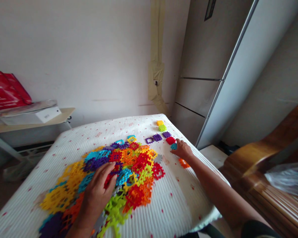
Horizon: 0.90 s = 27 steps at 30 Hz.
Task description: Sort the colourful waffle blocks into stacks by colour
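A pile of colourful plastic interlocking pieces [127, 157] covers the middle and near left of the cloth-covered table [173, 205]. My left hand [100, 185] lies over the pile, thumb and fingers apart, with red and purple pieces just under the fingertips. At the right, my right hand [182, 149] has its fingertips on a blue piece [173, 146], which lies on or just above the cloth. Beside it is a red piece [170, 140]; farther off are purple pieces [157, 137], a green piece [162, 128] and a yellow piece [160, 123]. An orange piece [184, 163] lies under my right wrist.
A side table [66, 114] at the left bears a white box [48, 114] and a red bag [8, 91]. A refrigerator [201, 82] stands beyond the table's right edge. Wooden furniture [258, 158] is close on the right, with clear plastic wrapping [289, 178] on it.
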Motion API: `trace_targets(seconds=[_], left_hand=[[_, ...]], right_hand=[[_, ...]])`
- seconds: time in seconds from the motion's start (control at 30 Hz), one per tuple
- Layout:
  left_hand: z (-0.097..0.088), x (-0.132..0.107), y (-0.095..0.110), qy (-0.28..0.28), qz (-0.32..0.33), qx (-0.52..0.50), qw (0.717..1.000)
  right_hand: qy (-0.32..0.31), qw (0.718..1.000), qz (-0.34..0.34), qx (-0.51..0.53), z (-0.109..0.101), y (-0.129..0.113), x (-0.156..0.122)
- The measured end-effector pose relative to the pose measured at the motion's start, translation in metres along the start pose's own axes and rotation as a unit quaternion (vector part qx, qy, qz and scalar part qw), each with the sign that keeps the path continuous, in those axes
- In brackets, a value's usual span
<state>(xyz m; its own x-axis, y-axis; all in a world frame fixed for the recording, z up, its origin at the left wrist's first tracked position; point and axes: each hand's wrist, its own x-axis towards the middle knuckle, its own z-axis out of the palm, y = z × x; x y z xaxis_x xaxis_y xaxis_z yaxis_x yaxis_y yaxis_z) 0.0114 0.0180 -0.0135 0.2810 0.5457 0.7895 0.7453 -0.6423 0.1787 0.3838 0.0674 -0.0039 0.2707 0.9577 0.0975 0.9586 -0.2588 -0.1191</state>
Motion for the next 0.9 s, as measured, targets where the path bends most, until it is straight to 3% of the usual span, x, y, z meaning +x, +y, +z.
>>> trace_targets(seconds=[0.2,0.4,0.57,0.9], left_hand=[[-0.001,-0.002,-0.002,-0.005,-0.012,0.002,1.000],[-0.001,0.003,0.002,0.005,-0.001,-0.002,1.000],[0.000,0.003,0.003,-0.001,0.001,0.004,1.000],[-0.005,0.002,-0.002,0.021,-0.004,-0.001,1.000]], right_hand=[[0.016,0.999,-0.018,0.038,-0.003,0.025,-0.010],[-0.014,0.998,-0.057,0.029,-0.009,0.057,-0.068],[-0.004,0.998,-0.060,-0.013,-0.006,0.043,-0.098],[0.025,0.999,-0.029,-0.036,-0.004,0.029,-0.080]])
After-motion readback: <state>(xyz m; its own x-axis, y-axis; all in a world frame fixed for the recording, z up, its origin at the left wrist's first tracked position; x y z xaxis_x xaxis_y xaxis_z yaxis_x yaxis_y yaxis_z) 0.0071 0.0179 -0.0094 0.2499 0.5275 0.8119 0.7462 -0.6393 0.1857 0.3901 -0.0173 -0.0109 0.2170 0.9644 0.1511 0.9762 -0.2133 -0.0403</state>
